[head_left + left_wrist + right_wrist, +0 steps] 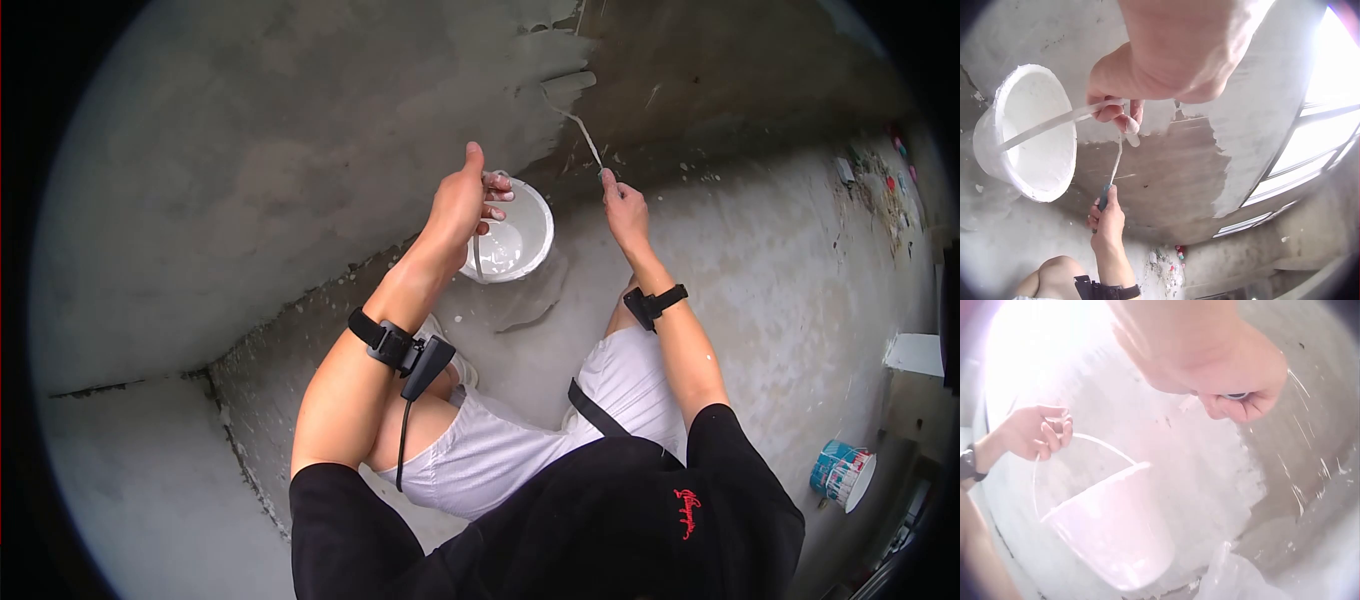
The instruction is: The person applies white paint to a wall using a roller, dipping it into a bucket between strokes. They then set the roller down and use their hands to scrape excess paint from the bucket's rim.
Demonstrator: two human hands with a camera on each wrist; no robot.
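In the head view the left hand (462, 205) has its fingers curled round the handle of a white bucket (540, 235), thumb raised. White liquid lies inside the bucket, and white smears mark the fingers. The bucket hangs tilted from its handle in the right wrist view, below the left hand (1041, 432). The right hand (626, 212) grips a paint roller; its blue-grey grip (1105, 196) shows in the left wrist view. The roller head (570, 83) lies against the wall, at the border of lighter grey coating and bare brown surface.
Beyond the roller is the brown wall area (680, 80). A blue and white tub (843, 474) stands on the floor at the right, and small debris (885, 195) lies farther off. The person's bent legs are close below the bucket. Windows (1297, 144) appear in the left wrist view.
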